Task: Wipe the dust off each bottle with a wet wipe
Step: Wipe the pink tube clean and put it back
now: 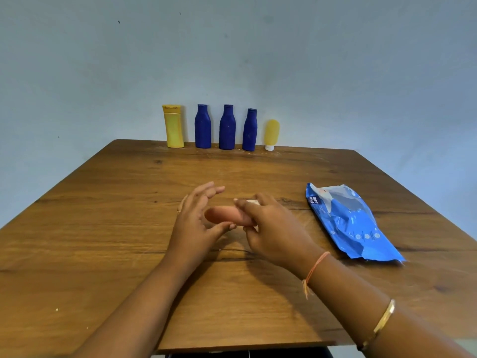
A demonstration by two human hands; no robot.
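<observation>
A small pinkish-orange bottle (219,215) lies sideways in the air just above the middle of the wooden table (103,228). My right hand (271,228) grips its right end with a white wet wipe (252,202) wrapped under the fingers. My left hand (196,223) cups the bottle's left end, fingers spread and nearly straight, thumb touching its underside. At the table's far edge stand a yellow bottle (174,126), three blue bottles (202,126) (227,127) (249,130) and a small yellow tube (271,134) on its white cap.
A blue pack of wet wipes (348,220) lies on the table to the right of my hands. A pale blue wall rises right behind the row of bottles. The table's near edge runs under my forearms.
</observation>
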